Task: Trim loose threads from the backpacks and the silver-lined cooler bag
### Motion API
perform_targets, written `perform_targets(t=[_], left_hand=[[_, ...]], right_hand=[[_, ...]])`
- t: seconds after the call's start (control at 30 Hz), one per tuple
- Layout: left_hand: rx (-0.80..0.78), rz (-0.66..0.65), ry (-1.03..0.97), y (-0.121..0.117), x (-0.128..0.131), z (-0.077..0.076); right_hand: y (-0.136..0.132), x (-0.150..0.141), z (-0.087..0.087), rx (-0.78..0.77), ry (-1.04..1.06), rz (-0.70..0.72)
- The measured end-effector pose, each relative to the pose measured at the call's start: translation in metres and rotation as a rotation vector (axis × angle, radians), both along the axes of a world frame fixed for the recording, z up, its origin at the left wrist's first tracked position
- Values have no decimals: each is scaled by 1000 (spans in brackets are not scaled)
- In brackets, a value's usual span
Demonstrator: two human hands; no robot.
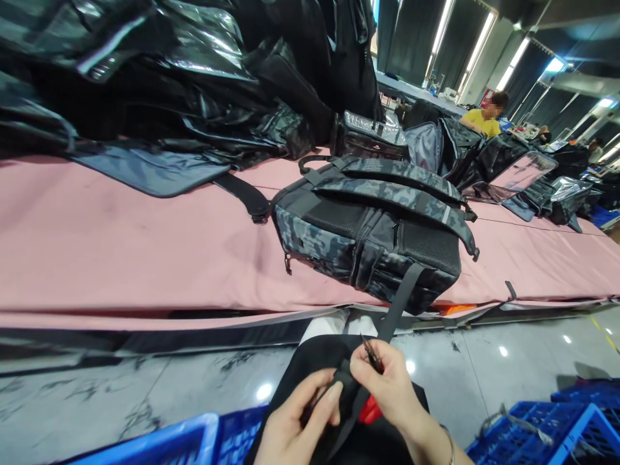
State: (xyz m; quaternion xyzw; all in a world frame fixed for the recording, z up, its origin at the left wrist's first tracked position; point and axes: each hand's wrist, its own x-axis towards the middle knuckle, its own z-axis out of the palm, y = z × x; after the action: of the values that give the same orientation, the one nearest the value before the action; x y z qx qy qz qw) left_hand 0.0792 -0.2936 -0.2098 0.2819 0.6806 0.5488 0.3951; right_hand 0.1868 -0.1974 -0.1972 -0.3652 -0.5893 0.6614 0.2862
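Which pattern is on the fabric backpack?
The fabric backpack shows black and grey camouflage, best in the head view.

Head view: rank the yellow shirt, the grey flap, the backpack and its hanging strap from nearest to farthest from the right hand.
From the right hand:
1. Strap, running down over the table edge to the hands.
2. Backpack, on the table just ahead.
3. Grey flap, on the table, off to the left.
4. Yellow shirt, on a person in the right background.

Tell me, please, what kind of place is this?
Likely a bag workshop: a camouflage backpack on a long pink-covered table, heaps of black bags, and a person in yellow farther along.
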Motion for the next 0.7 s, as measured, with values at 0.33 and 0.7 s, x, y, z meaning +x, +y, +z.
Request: perform_targets(t=[0.33,0.7], left_hand=[[-37,245,35,-2,-10,-14],[20,152,111,-1,-8,7]], right_hand=[[-12,14,-7,373,-139,-85],[2,32,0,745,-171,34]])
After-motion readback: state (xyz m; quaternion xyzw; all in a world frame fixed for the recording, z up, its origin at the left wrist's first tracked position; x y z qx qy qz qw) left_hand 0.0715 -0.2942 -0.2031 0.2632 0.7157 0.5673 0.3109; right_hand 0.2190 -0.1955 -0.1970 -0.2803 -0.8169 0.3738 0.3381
